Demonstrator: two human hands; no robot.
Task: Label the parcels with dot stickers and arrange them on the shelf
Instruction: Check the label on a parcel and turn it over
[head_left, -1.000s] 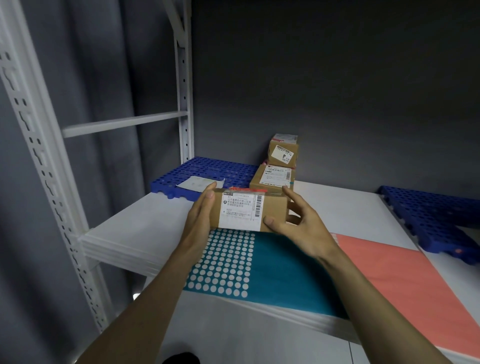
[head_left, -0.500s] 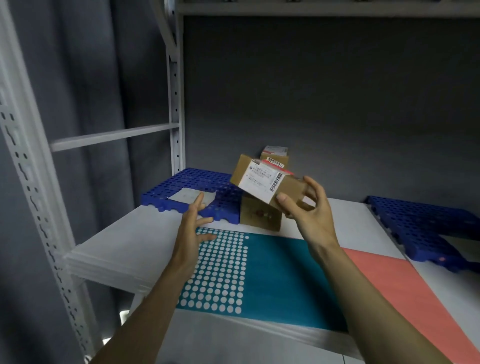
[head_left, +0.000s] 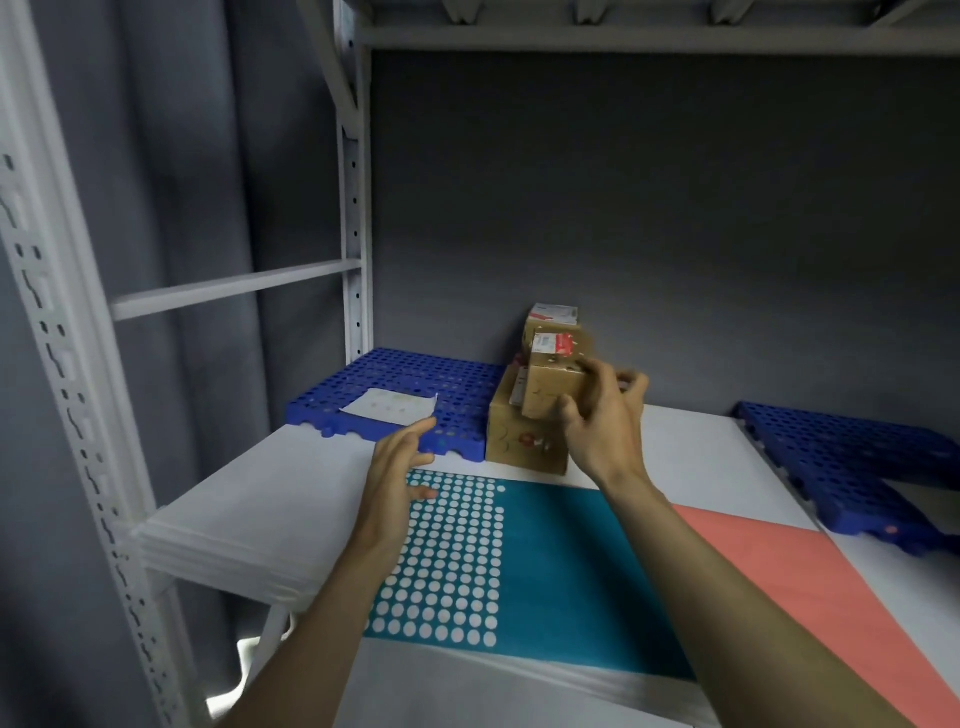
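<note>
right hand (head_left: 602, 421) blurred, fingers curled round small cardboard parcel (head_left: 553, 384) at frame centre, held against stack. label text on parcel unreadable; red-white label patch visible. three parcels counted: held one, larger parcel (head_left: 524, 441) below on shelf (head_left: 260, 499), third parcel (head_left: 551, 316) behind, mostly hidden. left hand (head_left: 400, 467) empty, fingers straight, above teal dot sticker sheet (head_left: 545, 571). pink sheet (head_left: 810, 587) cut off lower right. two blue perforated pallets (head_left: 395, 374), right one cut off.

Held parcel (head_left: 553, 387) motion-blurred, label unreadable; right hand (head_left: 605, 431) hides its right side; fingertips smeared.
</note>
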